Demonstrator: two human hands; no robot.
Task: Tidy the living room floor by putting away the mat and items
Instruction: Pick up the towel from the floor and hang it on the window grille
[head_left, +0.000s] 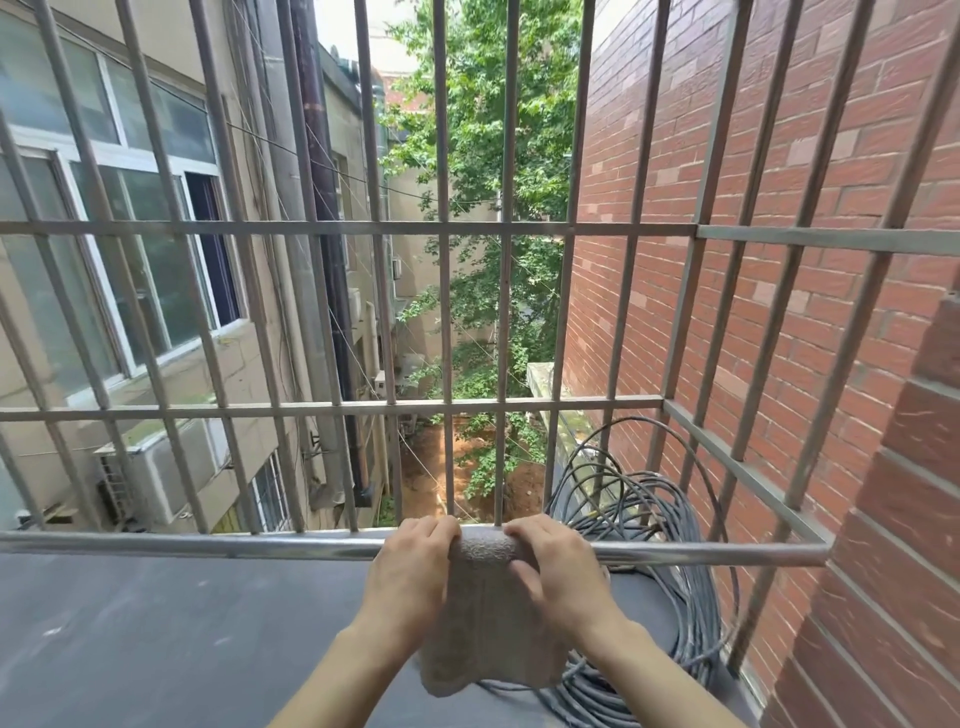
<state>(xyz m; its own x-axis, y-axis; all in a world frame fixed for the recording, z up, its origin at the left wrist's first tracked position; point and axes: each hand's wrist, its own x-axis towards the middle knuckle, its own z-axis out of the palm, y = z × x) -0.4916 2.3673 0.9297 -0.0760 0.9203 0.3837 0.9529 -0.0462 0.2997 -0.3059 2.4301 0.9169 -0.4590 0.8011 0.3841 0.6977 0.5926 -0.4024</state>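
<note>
Outside the window, a cage of grey metal security bars boxes in a dark grey ledge; that is my whole working space at this moment.

Grey-brown terry cloth, small and nubbly, hangs over the round steel rail at the near edge of the cage. Its fold sits on top of the rail; the near half drops toward me, lower edge hanging just above the ledge. The far half I cannot see.

My left hand and right hand flank the fold, fingers curled over the rail and pressing the cloth's edges down, the right thumb lying on the near face. Neither hand pinches; both are pressing and smoothing.

Step in hand, as I judge it: hanging the cloth out to air, one of the items being put away. Next move calls for evening the drape so it will not slide off, then letting go with both hands.

Just right of the cloth, a coil of dark grey cable lies on the ledge, touching the rail's underside region. Beyond: red brick wall at right, beige building with windows at left, green trees between, bare earth far below.
</note>
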